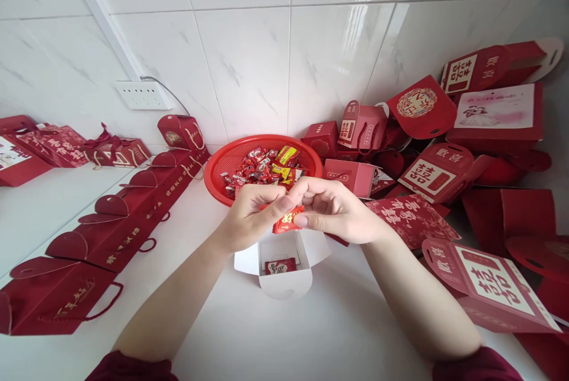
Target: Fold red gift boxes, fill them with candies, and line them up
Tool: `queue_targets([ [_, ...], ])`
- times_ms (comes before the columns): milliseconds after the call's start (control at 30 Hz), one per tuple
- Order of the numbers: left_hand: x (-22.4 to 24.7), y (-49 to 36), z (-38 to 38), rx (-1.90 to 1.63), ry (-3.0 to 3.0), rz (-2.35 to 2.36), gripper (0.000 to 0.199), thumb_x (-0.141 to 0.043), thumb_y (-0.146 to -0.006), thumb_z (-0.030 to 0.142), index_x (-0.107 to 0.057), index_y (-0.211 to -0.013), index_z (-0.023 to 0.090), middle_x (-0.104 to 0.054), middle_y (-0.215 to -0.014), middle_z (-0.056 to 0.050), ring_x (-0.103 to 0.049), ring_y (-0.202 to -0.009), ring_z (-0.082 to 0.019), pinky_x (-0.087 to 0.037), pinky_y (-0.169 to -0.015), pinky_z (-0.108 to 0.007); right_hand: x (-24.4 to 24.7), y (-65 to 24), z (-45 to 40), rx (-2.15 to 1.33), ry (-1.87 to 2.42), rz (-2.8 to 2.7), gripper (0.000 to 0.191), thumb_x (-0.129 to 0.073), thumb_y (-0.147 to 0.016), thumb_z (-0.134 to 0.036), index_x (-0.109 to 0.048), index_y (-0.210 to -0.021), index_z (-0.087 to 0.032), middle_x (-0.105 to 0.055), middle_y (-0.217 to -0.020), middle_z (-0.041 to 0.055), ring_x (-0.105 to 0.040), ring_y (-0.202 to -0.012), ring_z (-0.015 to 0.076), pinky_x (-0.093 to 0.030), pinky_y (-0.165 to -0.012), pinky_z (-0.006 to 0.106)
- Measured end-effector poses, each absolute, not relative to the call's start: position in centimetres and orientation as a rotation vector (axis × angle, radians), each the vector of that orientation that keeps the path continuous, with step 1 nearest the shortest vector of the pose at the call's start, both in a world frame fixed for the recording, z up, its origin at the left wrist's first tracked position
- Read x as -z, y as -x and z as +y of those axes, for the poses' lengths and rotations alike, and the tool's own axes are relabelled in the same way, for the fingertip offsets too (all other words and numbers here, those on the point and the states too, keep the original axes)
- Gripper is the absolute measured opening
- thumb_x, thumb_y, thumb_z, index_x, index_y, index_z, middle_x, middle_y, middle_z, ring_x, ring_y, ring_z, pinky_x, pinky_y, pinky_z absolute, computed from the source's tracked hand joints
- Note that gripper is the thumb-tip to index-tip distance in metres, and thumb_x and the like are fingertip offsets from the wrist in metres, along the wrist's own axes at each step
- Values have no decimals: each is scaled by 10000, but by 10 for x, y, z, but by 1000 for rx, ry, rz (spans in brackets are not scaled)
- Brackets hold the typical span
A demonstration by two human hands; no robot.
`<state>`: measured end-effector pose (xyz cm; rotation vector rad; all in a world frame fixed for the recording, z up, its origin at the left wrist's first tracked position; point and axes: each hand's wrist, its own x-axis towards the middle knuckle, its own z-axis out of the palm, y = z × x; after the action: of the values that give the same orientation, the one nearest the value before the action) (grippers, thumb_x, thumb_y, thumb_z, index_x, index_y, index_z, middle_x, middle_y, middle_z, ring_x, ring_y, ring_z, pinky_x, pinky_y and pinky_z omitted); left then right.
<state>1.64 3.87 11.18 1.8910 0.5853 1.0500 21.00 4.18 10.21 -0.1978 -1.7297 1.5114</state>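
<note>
Both my hands meet above an opened small box (285, 280) with its white inside showing and its flaps spread out. My left hand (255, 215) is closed, its thumb and fingers pinching a red wrapped candy (287, 221) with gold print. From the other side, my right hand (335, 209) grips the same candy between thumb and fingers. Inside the box lies a dark red packet (280, 266) with white lettering. Just behind my hands stands a red plastic basket (217, 162), holding a heap of wrapped candies (262, 165) in red and yellow.
Closed red gift boxes (128, 215) with cord handles form a row on the left. Many red boxes (440, 172) lie piled at the right, some tilted. More red boxes (118, 153) stand at the far left. A socket strip (143, 95) lies against the tiled wall.
</note>
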Motion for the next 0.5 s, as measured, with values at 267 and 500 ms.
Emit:
queue_targets([
  [267,-106,-16,47,-933,-1759,343,525,-613,-889,568,-487,-588,157,-522,-548,-5,-523,-537,-118,-391,-509,-248,-99,-208,45,-1665,92,-1631,122,-690,-897,-187,-631,-999,-153,-673,-865,34,-634,-788,133,-525,-779,303],
  [500,-127,7,59,-978,-2069,708,292,-673,-891,408,-669,-741,158,-700,-770,-49,-644,-715,-150,-503,-663,-256,-107,-217,41,-1429,345,-1861,156,-665,-906,-187,-663,-1060,-161,-698,-954,43,-648,-831,131,-509,-754,259],
])
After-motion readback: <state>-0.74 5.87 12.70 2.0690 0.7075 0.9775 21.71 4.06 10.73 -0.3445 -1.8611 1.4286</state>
